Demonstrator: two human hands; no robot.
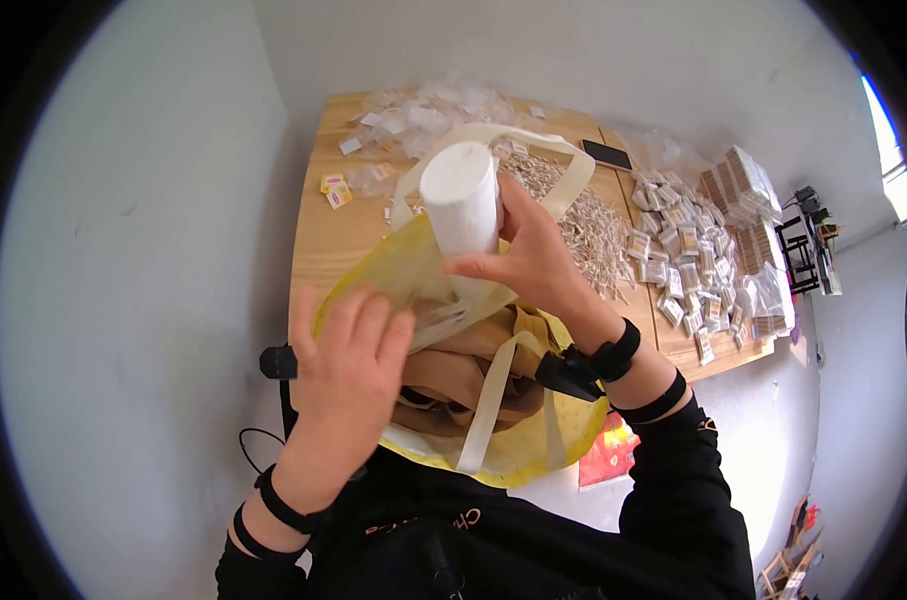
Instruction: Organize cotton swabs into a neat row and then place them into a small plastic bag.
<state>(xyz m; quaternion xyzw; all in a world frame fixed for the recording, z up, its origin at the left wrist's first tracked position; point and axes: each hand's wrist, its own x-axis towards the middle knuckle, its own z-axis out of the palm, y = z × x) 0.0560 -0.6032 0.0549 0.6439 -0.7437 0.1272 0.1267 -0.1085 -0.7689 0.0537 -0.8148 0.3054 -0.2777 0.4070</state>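
Right hand: From where I stood, the right hand (pixel 534 245) had thumb and fingers closed on a white cylinder (pixel 459 205), gripping it from its right side.
White cylinder: It was held above the far part of an open bag, its round end facing up.
Bag: The yellow-edged bag (pixel 564 447) gaped in front of the person; a pale strap (pixel 486 415) crossed its mouth.
Inside the bag: Brown material (pixel 439 378) lay in folds.
Left hand: The left hand (pixel 349 345), blurred, had its fingers apart and gripped nothing I could see; whether it touched the bag's left side, I could not tell.
Wooden table: On the table (pixel 319 240) lay a heap of small sticks (pixel 596 235), small packets (pixel 674 250) farther right, a black phone (pixel 607 155) behind them, clear plastic bags (pixel 429 115) at the back, and yellow cards (pixel 337 190) on the left.
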